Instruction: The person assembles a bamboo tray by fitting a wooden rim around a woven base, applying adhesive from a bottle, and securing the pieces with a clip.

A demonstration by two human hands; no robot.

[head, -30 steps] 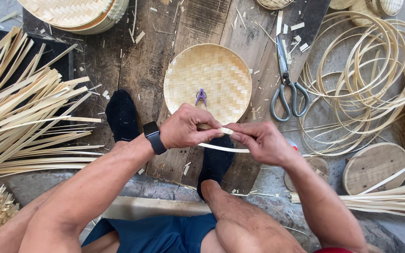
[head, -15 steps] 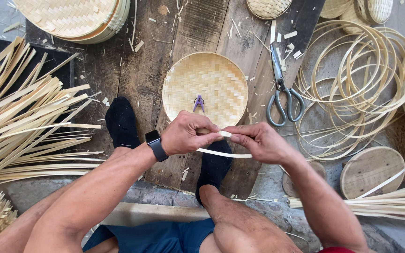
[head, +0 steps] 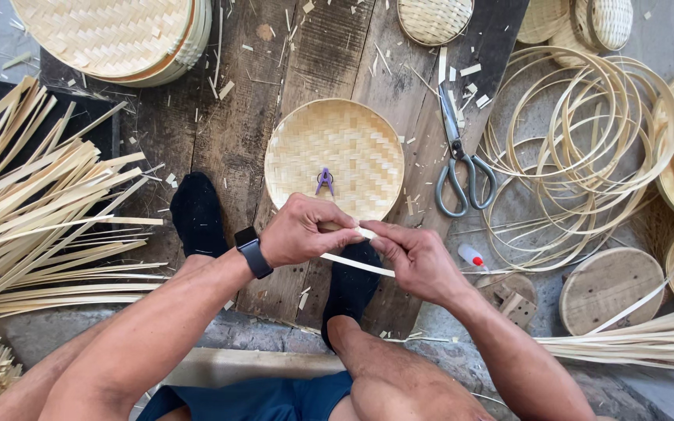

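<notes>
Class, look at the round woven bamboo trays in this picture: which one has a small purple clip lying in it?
The single woven tray on the dark boards, just beyond both hands, holds the purple clip. The other trays have none.

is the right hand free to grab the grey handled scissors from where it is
Probably not right away. The right hand is pinching the thin pale bamboo strip together with the left hand. The grey-handled metal scissors lie uncovered on the dark wooden board just beyond it, with nothing between.
</notes>
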